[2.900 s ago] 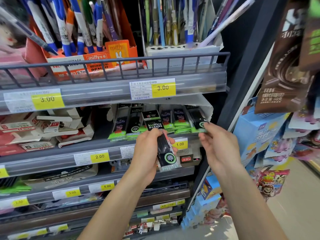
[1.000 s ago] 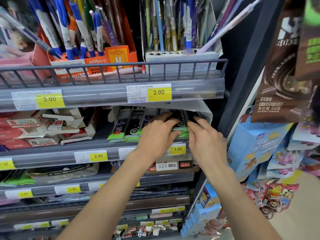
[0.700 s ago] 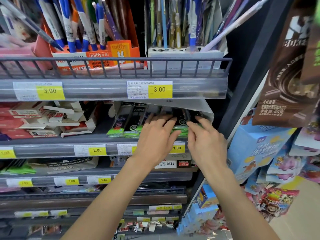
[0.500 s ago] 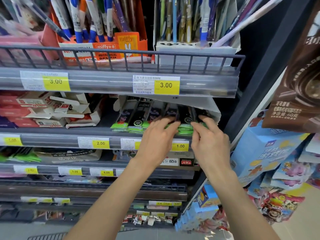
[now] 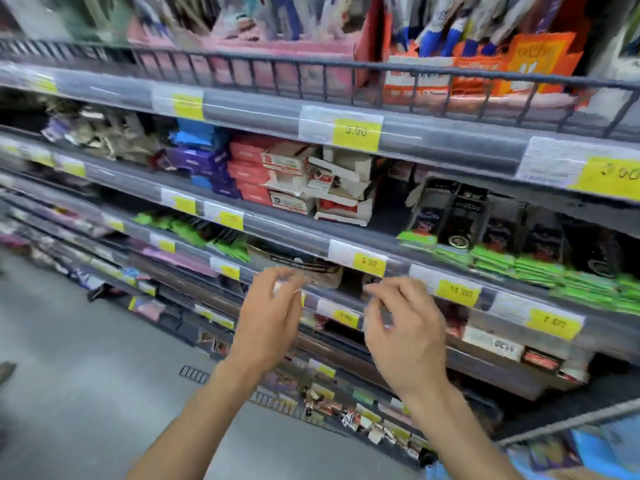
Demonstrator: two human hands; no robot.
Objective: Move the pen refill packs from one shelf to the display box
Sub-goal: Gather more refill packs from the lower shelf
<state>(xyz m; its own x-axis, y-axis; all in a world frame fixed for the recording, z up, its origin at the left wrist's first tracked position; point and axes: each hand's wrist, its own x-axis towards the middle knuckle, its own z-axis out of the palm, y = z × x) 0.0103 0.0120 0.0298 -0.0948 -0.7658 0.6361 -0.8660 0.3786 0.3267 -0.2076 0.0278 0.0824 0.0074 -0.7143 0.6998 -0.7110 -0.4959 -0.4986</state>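
The view is motion-blurred. The display box (image 5: 426,188) with black and green pen refill packs (image 5: 502,237) stands on the shelf at the right. More green and black refill packs (image 5: 194,230) lie on the lower shelf to the left. My left hand (image 5: 270,317) and my right hand (image 5: 405,327) hover side by side in front of the lower shelf rail, fingers loosely curled, holding nothing. Both hands are below and left of the display box.
Red and white cartons (image 5: 311,181) and blue and purple packs (image 5: 201,150) fill the middle shelf. An orange pen box (image 5: 485,71) sits behind the wire rail (image 5: 311,64) on top. Yellow price tags line the shelf edges. Grey floor (image 5: 69,375) lies at the lower left.
The view has swung left along the shelves. Both hands have left the packs in the display box and dropped down and left, now empty in front of the lower shelf.
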